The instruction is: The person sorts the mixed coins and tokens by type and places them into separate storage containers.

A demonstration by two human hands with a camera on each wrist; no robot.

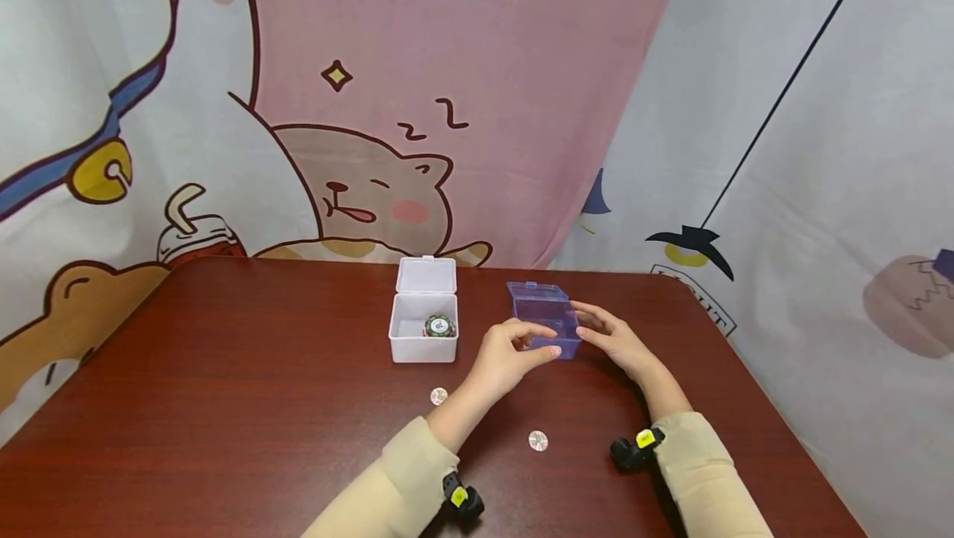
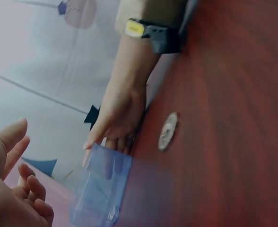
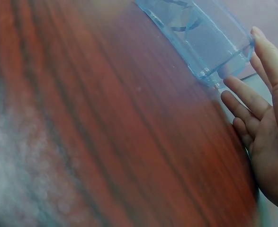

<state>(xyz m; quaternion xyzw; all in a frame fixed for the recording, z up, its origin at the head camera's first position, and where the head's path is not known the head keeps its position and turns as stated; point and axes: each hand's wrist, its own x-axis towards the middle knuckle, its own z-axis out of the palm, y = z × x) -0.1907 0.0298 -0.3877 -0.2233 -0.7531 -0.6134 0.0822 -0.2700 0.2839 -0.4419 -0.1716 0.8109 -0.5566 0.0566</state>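
Observation:
A translucent blue plastic box [image 1: 568,348] stands on the table with its lid [image 1: 538,291] tipped back. At its near left, my left hand [image 1: 510,354] holds thumb and forefinger apart with nothing visible between them, overlapping the front wall. My right hand [image 1: 614,341] is at the box's right side, thumb tip right at the rim corner and fingers extended along the side. In the right wrist view its fingers [image 3: 247,97] look nearly straight. Two shiny coin-like discs lie on the table: one disc [image 1: 538,440] between the forearms, another disc [image 1: 438,396] beside the left wrist.
Left of the blue box stands a white box [image 1: 423,349], lid raised, with poker chips [image 1: 440,325] in its right part. The reddish-brown table [image 1: 246,405] backs onto a printed cartoon curtain [image 1: 537,108]. Both wrists wear small black cameras.

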